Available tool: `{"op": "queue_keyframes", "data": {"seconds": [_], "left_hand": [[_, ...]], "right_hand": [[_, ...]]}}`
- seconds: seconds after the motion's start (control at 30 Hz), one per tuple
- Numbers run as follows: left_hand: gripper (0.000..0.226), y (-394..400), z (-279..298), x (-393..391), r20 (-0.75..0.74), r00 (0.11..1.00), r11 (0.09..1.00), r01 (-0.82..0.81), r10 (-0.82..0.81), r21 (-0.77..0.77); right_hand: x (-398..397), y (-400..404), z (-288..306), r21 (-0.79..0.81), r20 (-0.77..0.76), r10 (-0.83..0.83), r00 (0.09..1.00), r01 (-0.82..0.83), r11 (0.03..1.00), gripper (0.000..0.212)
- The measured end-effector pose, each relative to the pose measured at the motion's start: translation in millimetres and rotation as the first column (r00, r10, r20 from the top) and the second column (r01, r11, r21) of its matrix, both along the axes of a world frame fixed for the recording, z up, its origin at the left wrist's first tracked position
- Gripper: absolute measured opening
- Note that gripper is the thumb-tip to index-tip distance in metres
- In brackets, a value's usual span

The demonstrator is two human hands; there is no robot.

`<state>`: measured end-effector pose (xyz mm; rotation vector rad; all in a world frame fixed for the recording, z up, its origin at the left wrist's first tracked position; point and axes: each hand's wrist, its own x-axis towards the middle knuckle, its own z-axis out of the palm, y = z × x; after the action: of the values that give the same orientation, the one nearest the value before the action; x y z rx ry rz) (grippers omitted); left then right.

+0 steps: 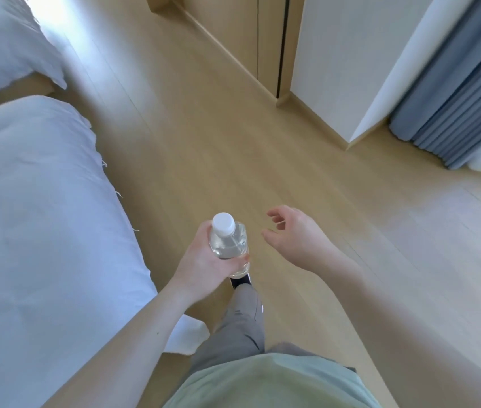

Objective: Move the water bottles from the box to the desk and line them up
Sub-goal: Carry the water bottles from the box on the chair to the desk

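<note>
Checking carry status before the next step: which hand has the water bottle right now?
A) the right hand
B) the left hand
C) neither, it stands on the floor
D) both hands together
B: the left hand grips the clear water bottle round its body, white cap up, while the right hand hangs beside it with loosely curled fingers, apart from the bottle and holding nothing.
</note>
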<state>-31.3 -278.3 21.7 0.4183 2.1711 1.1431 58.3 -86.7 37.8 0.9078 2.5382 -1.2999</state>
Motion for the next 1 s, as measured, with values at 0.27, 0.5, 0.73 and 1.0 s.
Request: {"op": "queue_keyframes", "data": {"seconds": [0.27,0.5,0.73,1.0], "left_hand": [[0.07,37.8,3.6,-133.8,-0.003,1.0,1.0,0.0,0.0,0.01],[0.067,63.3,12.4,-233.4,0.009,1.0,1.0,0.011,-0.011,0.025],[0.068,94.2,11.1,-323.3,-0.013,0.999,0.999,-0.036,0.036,0.027],[0.068,145.0,5.7,-453.4,-0.049,0.991,0.992,-0.125,0.124,-0.021]], "right_hand": [[-135.5,39.4,3.0,0.015,0.027,0.034,0.999,-0.034,0.999,0.048],[-241.6,71.9,18.4,0.04,-0.002,0.041,0.999,-0.041,0.998,0.048],[-342.1,104.9,15.2,0.034,0.009,0.102,0.995,-0.103,0.994,0.047],[-493.5,154.9,1.8,-0.02,-0.017,0.21,0.978,-0.21,0.977,0.047]]}}
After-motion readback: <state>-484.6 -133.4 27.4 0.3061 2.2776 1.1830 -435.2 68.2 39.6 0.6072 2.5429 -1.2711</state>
